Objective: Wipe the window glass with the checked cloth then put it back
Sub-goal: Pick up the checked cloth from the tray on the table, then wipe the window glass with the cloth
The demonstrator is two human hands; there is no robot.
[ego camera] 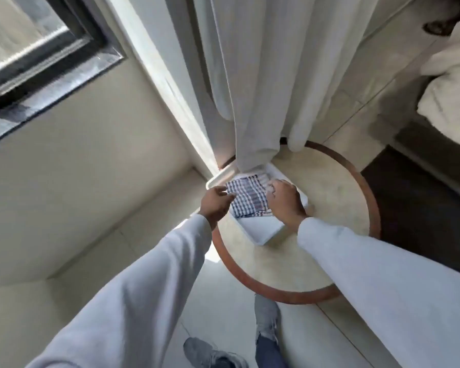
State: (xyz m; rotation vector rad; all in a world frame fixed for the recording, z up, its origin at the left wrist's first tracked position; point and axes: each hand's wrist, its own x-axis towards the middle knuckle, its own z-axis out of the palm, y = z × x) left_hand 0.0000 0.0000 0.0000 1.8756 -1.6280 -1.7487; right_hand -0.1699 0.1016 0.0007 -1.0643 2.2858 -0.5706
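1. Window glass (19,49), upper left of the frame: dark-framed, well apart from both hands; nothing touches it.
2. Left hand (216,205), centre of the frame: fingers spread loosely apart, tips at the left edge of the checked cloth (247,199); it clasps nothing that I can see.
3. Checked cloth, centre: folded, lying in the far half of a white tray (266,232) between the two hands.
4. Curtain (252,102), upper centre: its hem hangs down onto the tray's far end, just beside the cloth.
5. Right hand (283,201), right of centre: fingers curled together at the cloth's right edge; whether it pinches the fabric I cannot tell.
6. Table (329,197), round with a reddish rim, centre right: carries the tray.
7. Risks, by judgement: lifting the cloth could snag the curtain hem; a one-sided pull could unfold the cloth or slide the light tray toward the table's left edge, where it already sits close.
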